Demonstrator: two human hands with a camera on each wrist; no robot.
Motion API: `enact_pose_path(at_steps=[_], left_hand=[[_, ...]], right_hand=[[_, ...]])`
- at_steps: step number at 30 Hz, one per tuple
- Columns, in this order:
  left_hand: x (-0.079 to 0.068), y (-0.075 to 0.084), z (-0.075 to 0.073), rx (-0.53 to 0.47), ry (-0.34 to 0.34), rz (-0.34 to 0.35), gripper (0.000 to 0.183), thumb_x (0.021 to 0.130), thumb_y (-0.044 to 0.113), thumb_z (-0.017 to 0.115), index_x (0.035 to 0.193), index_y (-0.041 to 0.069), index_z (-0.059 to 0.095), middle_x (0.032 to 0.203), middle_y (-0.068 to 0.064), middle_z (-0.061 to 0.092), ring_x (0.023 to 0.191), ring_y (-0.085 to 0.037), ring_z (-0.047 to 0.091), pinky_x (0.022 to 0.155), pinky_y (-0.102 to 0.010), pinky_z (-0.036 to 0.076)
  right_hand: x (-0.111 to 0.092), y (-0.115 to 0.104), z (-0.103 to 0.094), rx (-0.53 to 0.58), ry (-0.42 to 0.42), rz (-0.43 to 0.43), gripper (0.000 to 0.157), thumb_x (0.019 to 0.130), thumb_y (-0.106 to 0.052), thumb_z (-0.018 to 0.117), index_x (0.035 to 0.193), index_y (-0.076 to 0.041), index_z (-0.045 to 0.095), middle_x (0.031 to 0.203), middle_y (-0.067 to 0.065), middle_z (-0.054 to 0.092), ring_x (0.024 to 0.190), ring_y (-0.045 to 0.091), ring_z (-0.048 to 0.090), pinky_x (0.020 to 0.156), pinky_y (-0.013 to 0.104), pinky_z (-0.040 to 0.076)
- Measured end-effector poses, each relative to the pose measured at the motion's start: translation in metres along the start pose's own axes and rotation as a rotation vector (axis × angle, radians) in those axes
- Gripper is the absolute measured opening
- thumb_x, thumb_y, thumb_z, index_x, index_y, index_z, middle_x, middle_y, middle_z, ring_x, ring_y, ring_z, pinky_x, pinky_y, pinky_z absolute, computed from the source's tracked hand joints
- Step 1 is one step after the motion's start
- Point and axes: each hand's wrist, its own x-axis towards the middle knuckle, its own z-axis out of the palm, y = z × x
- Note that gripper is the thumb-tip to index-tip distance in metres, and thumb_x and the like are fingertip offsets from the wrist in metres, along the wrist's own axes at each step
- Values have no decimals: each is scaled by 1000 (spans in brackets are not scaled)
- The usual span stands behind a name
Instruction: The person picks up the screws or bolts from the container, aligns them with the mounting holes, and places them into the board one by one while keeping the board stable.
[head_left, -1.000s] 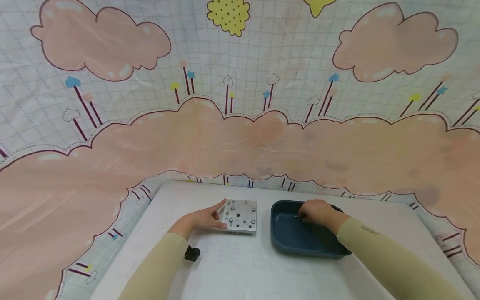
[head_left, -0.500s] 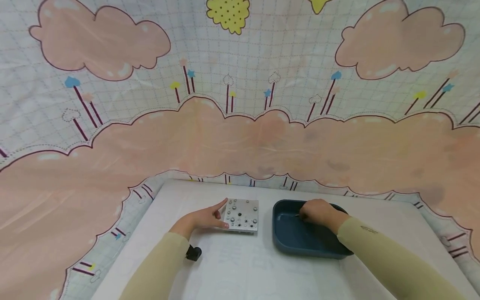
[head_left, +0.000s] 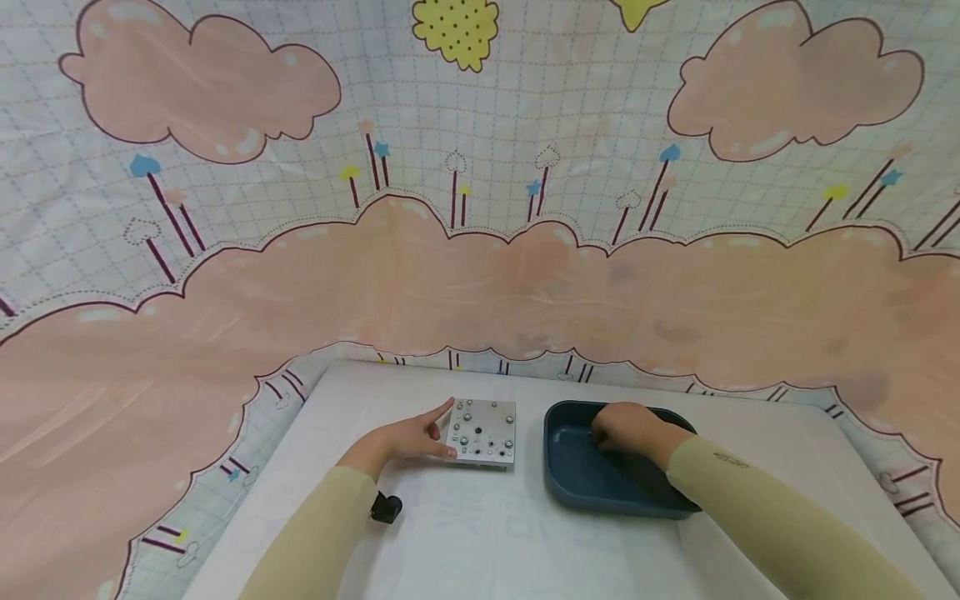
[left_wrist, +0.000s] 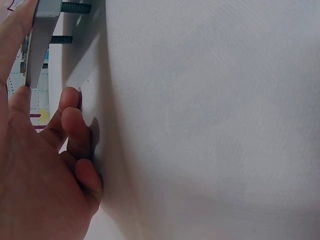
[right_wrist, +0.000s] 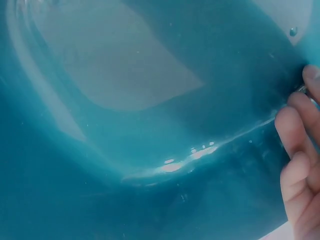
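A square silver metal plate (head_left: pixel 483 432) with several bolts and holes on top sits left of the blue bin (head_left: pixel 558 492). My left hand (head_left: pixel 405 437) holds it by its left side, thumb at the near corner and index finger at the far one. In the left wrist view, threaded bolt ends (left_wrist: pixel 75 8) stick out from the plate's underside; the other fingers of that hand are curled below the plate. My right hand (head_left: pixel 630 429) reaches inside the bin. There its thumb and index finger pinch a small shiny metal piece (right_wrist: pixel 301 89), mostly hidden by the fingertips.
The white tabletop (head_left: pixel 480 542) spreads around the plate and bin. Inside the bin, a small shiny spot (right_wrist: pixel 293 31) shows near the right hand. A black wrist device (head_left: pixel 386 507) hangs by the left sleeve. Behind the table stands a patterned cloth backdrop (head_left: pixel 495 283).
My right hand has shifted slightly down and left within the bin, and the shiny bit seen at its fingertips earlier is now out of sight in the head view. The left hand stays on the plate.
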Motion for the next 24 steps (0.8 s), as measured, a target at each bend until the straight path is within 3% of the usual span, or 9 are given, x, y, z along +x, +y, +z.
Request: enact_pose_path(at_steps=[14,24], left_hand=[[-1,2,-1,16,-7,-3,107,78,47,82,160,32,16,106,-4,48,102,-22,46,89,-43,35],[0,0,-1,17,-1,0,107,78,47,82,160,31,16,104,-4,48,102,-22,46,88,-44,35]], right_hand=[[1,-2,-1,8,-19,40,4,84,-14,79,87,-15,77,81,-8,67,72,9,60,71,35,53],[-5,-6,-18,155,-19,126,4,87,-19,76,91,-19,77,85,-11,66,75,8,58,74,35,52]])
